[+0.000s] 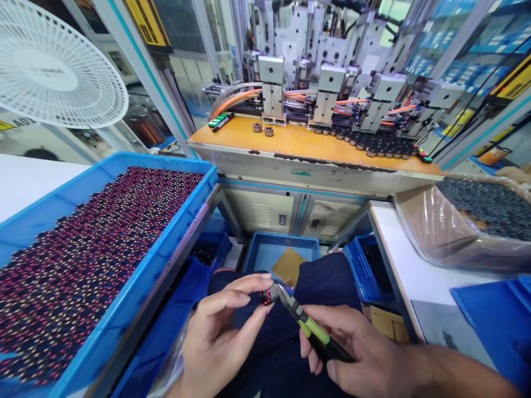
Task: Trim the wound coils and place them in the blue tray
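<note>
Wound core [270, 294] in left hand [219, 326], pliers [317, 330] in right hand [352, 340]

Left hand pinches core above lap [332, 282]; right hand wrapped round pliers, tips at core, contact unclear. Left blue bin [209, 185]: many wound parts [120, 237]. Right plastic-lined box [437, 226]: dark parts [485, 207]. Low blue tray [286, 236]: tan sheet [289, 264]. 2 hands sit between bin edge and right table [385, 218] edge.

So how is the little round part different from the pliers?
The little round part is short, with reddish bits; the pliers are longer, with green and black on them. The left hand pinches the little round part; the right hand grips the pliers. Both are held up.
</note>
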Motion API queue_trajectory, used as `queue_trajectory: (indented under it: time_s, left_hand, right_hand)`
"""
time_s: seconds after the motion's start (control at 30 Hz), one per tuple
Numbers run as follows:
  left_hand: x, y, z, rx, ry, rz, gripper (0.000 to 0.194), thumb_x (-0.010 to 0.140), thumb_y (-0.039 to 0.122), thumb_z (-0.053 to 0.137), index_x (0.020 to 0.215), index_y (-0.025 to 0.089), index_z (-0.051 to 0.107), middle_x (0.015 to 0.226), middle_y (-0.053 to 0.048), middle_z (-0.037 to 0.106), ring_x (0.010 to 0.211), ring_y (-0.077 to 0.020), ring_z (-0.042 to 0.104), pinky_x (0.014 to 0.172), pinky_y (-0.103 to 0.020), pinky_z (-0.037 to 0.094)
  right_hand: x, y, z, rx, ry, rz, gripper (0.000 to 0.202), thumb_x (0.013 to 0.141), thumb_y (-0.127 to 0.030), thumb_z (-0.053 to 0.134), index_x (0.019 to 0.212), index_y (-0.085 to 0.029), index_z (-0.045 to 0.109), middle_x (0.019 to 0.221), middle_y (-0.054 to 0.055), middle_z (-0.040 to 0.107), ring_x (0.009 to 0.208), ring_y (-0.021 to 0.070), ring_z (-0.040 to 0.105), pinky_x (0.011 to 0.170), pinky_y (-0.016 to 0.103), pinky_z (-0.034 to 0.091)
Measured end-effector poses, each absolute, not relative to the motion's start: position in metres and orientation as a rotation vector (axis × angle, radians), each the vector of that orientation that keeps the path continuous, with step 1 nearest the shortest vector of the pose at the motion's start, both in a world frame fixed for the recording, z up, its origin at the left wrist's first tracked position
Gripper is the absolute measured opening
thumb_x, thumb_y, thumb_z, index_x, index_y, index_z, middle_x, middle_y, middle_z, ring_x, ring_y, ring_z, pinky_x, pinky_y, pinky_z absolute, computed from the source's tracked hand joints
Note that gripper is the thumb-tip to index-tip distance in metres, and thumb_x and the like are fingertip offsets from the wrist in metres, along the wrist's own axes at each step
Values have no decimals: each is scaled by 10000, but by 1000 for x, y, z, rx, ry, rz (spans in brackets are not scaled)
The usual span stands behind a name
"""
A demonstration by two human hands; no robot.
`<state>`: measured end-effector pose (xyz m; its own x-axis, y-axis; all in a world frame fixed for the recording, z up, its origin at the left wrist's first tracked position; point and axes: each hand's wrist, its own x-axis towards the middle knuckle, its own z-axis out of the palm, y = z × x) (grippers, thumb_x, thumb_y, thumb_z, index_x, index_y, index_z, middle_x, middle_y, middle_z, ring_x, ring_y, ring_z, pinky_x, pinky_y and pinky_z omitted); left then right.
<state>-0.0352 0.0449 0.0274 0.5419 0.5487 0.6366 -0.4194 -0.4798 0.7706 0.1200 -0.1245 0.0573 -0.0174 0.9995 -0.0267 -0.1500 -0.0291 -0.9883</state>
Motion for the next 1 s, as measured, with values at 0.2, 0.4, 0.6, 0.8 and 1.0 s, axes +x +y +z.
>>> queue_trajectory:
  time_s: [0.2,0.4,0.6,0.8,1.0]
  left_hand:
    - [-37,43,27,1731,142,1141,568,706,-180,632,1113,198,510,1104,-26,724,1055,-185,710,975,-375,602]
    - [-37,44,27,1767,160,1127,539,718,-161,636,1103,195,516,1098,-40,723,1051,-188,709,982,-383,597]
    - [-36,43,26,1785,173,1116,522,725,-141,644,1105,197,522,1073,-47,726,1052,-198,711,970,-385,602]
    - [-33,39,25,1737,249,1111,477,744,-111,647,1080,208,535,1046,-43,731,1034,-191,722,931,-341,618]
    - [-31,41,24,1631,337,1114,456,743,-53,698,1067,244,577,1029,-21,752,986,-184,741,867,-296,633]
  right_hand:
    - [119,-126,54,-1145,-1053,1350,447,750,8,526,1161,-149,603,965,51,566,797,112,567,745,293,484]
    - [118,-125,53,-1159,-1026,1358,450,733,-21,527,1163,-149,574,970,48,568,785,109,560,730,281,481]
    - [116,-121,57,-1325,-1017,1362,233,699,-12,506,887,-132,574,760,-9,536,641,78,489,599,217,383]
    - [117,-122,48,-1219,-972,1289,318,792,-61,528,1091,-166,552,940,25,556,724,84,538,676,235,453]
    - [123,-117,56,-1468,-1164,1089,187,818,-100,540,986,-150,606,819,6,541,737,99,522,698,220,451]
